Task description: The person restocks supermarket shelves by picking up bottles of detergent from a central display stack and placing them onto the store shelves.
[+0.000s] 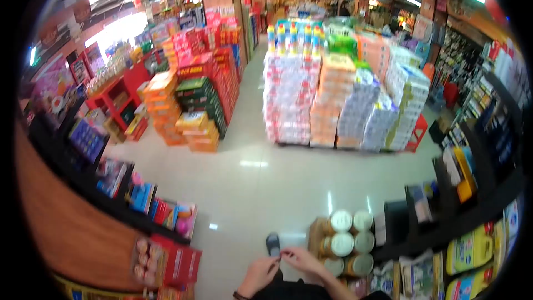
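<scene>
My left hand and my right hand are close together in front of my body, at the bottom middle of the head view. Both are closed, with fingertips pinched and almost meeting. Something small and dark seems to sit between them, too small and blurred to name. A dark band circles my left wrist. Just beyond the hands one shoe shows on the floor. Nearest to my right hand stands a cardboard box holding several jars with white lids.
Stacked orange cartons and red boxes flank the aisle on the left. Ahead rise piles of wrapped paper packs. Black shelving curves along the right, with yellow jugs low down. A red box lies at lower left. Pale tiled floor runs between.
</scene>
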Demonstrator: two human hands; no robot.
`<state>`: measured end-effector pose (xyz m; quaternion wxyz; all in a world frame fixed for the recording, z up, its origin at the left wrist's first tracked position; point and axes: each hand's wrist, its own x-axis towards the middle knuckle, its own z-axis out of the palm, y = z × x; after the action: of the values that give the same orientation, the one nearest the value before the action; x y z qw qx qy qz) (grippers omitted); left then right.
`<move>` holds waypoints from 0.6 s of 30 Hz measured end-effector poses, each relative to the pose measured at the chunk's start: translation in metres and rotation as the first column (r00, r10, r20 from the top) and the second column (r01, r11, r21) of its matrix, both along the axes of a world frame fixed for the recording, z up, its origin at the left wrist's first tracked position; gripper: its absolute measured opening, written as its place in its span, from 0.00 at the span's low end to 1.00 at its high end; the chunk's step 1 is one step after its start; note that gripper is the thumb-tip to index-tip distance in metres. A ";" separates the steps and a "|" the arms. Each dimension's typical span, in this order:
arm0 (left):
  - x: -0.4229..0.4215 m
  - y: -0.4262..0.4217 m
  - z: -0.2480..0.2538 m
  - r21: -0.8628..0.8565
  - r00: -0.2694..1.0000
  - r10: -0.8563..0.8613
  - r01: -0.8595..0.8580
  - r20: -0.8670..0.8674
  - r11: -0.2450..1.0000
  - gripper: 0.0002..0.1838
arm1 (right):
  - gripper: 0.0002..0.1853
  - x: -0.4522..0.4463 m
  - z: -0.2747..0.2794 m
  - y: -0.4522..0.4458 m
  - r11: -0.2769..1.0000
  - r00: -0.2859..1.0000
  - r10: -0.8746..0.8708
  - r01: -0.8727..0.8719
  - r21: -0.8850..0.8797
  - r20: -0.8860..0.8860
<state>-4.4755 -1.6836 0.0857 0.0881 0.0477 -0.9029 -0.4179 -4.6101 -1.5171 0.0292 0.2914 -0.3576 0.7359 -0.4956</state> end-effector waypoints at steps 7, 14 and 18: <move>-0.207 -0.148 0.016 -0.063 0.994 -0.036 0.030 -0.100 0.998 0.13 | 0.16 -0.172 0.050 -0.117 0.999 0.999 -0.029 0.028 0.022 0.037; -0.409 -0.241 0.073 -0.073 0.975 -0.139 0.128 -0.176 0.989 0.13 | 0.15 -0.337 0.065 -0.204 0.987 0.965 -0.131 0.149 -0.063 0.227; -0.501 -0.282 0.047 -0.026 0.982 -0.136 0.133 -0.129 0.991 0.13 | 0.15 -0.441 0.033 -0.258 0.982 0.955 -0.118 0.153 -0.109 0.273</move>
<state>-4.9769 -1.9651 0.1329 0.1191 -0.0417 -0.8999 -0.4175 -5.0514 -1.7754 0.0624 0.3287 -0.2548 0.6797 -0.6042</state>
